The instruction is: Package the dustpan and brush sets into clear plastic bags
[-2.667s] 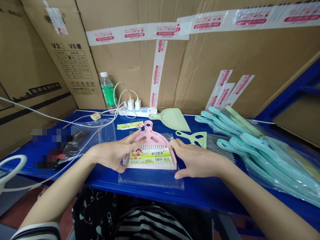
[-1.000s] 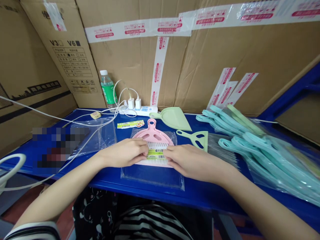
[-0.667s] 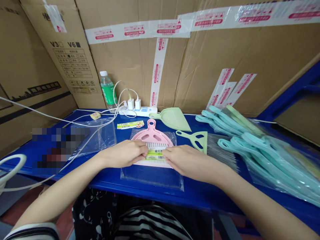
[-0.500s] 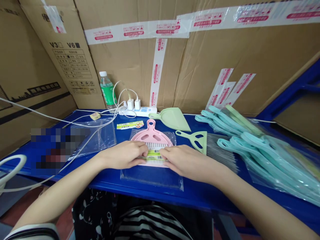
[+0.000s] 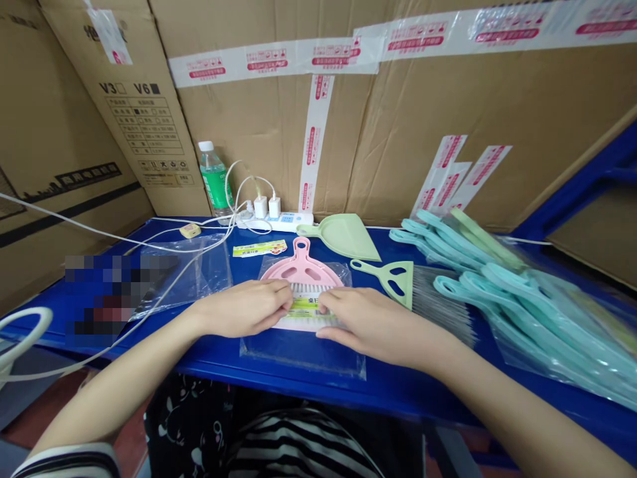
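A pink brush and dustpan set (image 5: 300, 269) lies in front of me with its looped handle pointing away, white bristles across its middle. A yellow-green printed label (image 5: 304, 304) crosses the bristles. Underneath is a clear plastic bag (image 5: 303, 355), spread toward the table edge. My left hand (image 5: 251, 307) is closed on the set's left side, fingertips at the label's left end. At the right side, my right hand (image 5: 368, 322) has its thumb apart from its bent index finger, over the label's right end. Its other fingers are partly hidden.
Beyond lie a green dustpan (image 5: 348, 236) and a green brush (image 5: 393, 282) with grey bristles. Bagged turquoise brushes (image 5: 517, 299) are piled at right. Another label (image 5: 259, 248), a power strip (image 5: 293, 220), cables and a bottle (image 5: 215, 179) stand toward the back left, before cardboard.
My right thumb and index finger have parted, the thumb dropping toward me and uncovering more of the set's lower right. My left hand has barely moved.
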Motion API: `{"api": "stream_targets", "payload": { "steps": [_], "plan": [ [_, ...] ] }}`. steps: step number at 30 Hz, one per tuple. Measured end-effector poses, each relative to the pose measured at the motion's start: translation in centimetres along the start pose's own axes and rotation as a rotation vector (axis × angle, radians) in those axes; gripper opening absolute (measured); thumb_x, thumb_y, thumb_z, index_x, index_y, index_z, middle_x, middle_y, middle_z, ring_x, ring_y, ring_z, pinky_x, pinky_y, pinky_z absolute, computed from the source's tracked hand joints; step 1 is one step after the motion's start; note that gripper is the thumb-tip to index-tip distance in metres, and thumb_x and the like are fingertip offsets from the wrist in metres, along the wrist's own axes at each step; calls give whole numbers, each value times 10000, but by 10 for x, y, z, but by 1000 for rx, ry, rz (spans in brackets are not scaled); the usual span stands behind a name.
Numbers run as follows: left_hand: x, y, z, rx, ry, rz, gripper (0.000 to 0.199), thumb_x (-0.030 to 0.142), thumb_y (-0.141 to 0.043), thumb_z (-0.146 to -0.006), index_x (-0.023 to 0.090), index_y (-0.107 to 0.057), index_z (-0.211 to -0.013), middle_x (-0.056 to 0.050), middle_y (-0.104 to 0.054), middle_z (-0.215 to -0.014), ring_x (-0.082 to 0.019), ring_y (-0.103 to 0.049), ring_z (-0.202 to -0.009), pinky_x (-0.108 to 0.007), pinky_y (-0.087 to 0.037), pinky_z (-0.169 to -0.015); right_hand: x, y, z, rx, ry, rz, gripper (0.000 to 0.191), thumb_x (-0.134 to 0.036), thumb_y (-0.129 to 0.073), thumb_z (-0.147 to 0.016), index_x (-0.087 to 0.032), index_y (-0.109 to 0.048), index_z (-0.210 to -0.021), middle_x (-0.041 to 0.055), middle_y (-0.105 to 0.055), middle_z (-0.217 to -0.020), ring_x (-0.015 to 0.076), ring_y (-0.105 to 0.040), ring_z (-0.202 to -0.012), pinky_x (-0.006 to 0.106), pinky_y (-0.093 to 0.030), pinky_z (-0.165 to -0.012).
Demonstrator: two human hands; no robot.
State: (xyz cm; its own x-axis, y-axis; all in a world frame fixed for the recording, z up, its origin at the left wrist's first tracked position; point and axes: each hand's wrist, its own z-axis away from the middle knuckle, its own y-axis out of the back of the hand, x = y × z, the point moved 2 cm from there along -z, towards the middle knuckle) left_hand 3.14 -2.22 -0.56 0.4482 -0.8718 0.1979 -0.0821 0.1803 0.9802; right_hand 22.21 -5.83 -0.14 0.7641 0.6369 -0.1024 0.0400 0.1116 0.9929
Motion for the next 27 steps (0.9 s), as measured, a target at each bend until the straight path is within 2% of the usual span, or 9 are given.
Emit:
{"api": "stream_targets", "payload": {
  "steps": [2,4,7,12,18,23,27],
  "plan": [
    [0,3,1,40,0,8,121,175,-364,-930,181,-448,-843,-28,-537,-821,-146,-492,-679,-277,-403,-644,-2,-2,-3,52,30,15,157,-300,-583,-889,-152,-587,-940,97,-687,-920,253,-651,-835,342,-462,-696],
    [-1,5,2,71,-5,18,116,187,-366,-931,181,-446,-848,-25,-539,-815,-142,-494,-681,-275,-405,-650,-3,-4,-6,77,50,59,115,-247,-528,-912,-152,-589,-930,97,-679,-884,248,-645,-837,344,-456,-713],
    [-1,7,2,83,-21,28,116,190,-375,-927,184,-445,-835,-14,-538,-794,-132,-492,-665,-264,-396,-636,-4,-7,-8,61,81,94,158,-156,-435,-930,-151,-593,-913,90,-671,-861,229,-642,-822,336,-452,-721],
    [-1,4,3,-33,4,58,95,147,-412,-903,185,-485,-855,-3,-581,-777,-126,-527,-642,-245,-375,-591,-5,-8,-4,-17,80,48,165,-66,-461,-874,-111,-617,-906,114,-677,-895,226,-636,-831,330,-460,-755],
    [-3,3,5,-167,18,140,75,121,-557,-829,189,-548,-861,22,-601,-725,-118,-556,-626,-219,-378,-571,-4,-2,2,-54,69,22,182,-89,-485,-886,-109,-658,-834,112,-691,-878,217,-638,-842,337,-441,-859],
    [-3,5,6,-159,10,151,130,54,-527,-778,181,-545,-794,26,-584,-705,-105,-536,-610,-210,-380,-571,-1,-2,6,-27,80,55,170,-111,-524,-869,-136,-667,-780,101,-701,-828,221,-640,-794,357,-440,-843],
    [-5,5,9,-140,55,144,121,62,-531,-771,182,-547,-764,43,-572,-650,-95,-522,-569,-203,-354,-544,2,-7,7,10,105,63,140,-109,-521,-869,-154,-650,-841,92,-701,-848,221,-635,-798,377,-435,-859]
  ]
}}
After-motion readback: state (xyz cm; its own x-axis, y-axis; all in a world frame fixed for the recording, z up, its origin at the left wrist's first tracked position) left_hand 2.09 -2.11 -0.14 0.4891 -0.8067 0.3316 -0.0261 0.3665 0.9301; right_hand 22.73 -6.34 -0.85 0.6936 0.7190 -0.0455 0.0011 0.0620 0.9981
